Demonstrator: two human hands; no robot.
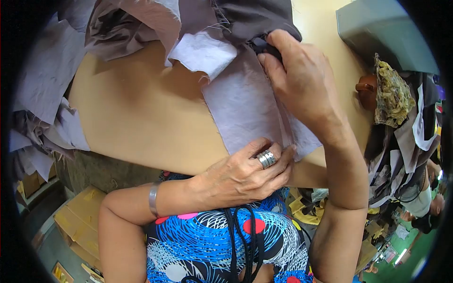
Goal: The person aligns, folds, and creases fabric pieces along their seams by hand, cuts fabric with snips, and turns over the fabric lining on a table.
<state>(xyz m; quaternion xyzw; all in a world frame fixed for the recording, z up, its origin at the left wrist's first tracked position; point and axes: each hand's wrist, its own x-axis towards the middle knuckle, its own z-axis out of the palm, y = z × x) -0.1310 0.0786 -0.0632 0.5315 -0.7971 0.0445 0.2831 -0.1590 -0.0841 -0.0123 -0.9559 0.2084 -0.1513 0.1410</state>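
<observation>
As the tan table (141, 127) curves wide, a pale cloth panel (240, 104) lies toward its near edge, seemingly light, limp, fray-prone and best gripped by its long sides; dark cloth (259, 19) sits pinched in the right hand (304, 73); the left hand (245, 170) curls at the panel, its grip unclear

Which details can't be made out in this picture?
Head view:
Palm of the right hand: hidden behind the hand's back.
Part of the pale fabric: covered by the left hand.
Far end of the dark fabric: cut off by the top edge.
Background person: too small for detail.
</observation>
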